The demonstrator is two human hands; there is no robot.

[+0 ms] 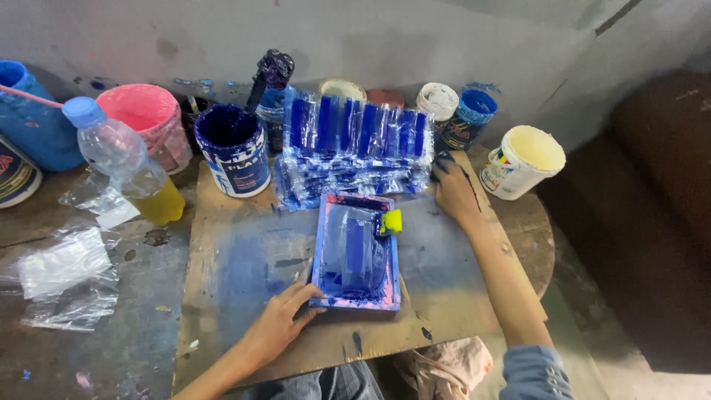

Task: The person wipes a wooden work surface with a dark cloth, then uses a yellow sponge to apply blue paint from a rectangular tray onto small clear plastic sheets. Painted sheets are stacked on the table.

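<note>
Far left edge of the worktop (111, 348): a blue tub (29, 122), a pink bucket (144, 118), a clear plastic bottle (118, 159) lying tilted with yellow liquid in its base, and loose clear plastic sheets (67, 278) near the front-left corner. A wooden board (237, 259), stained blue, covers the middle of the worktop.

At the board's back-left corner stands an open can of blue ink (235, 148); behind it a dark stick rises from another pot. Along the back edge lies a stack of blue-printed clear bags (354, 152), fanned flat.

The left hand (278, 326) rests at the board's front edge, fingers pressed against the lower-left corner of the small printing frame (355, 255) — its grip is closed on the frame's edge, steadying it. The frame lies flat at the board's centre, just in front of the bags, with blue ink pooled inside and a small yellow-tipped scraper (389, 222) lying at its upper-right corner.

The right hand (453, 191) reaches to the right end of the stack, ink-stained fingertips touching the bags; whether its grip is pinched on one or merely laid flat, I cannot tell.

Right of the board: small ink pots (474, 111) at the back, a white tub (524, 159) near the right edge.

Judgement — the step in hand appears to be handling a bag between prints. The next move calls for a clean lift of a single bag and the frame held square.
</note>
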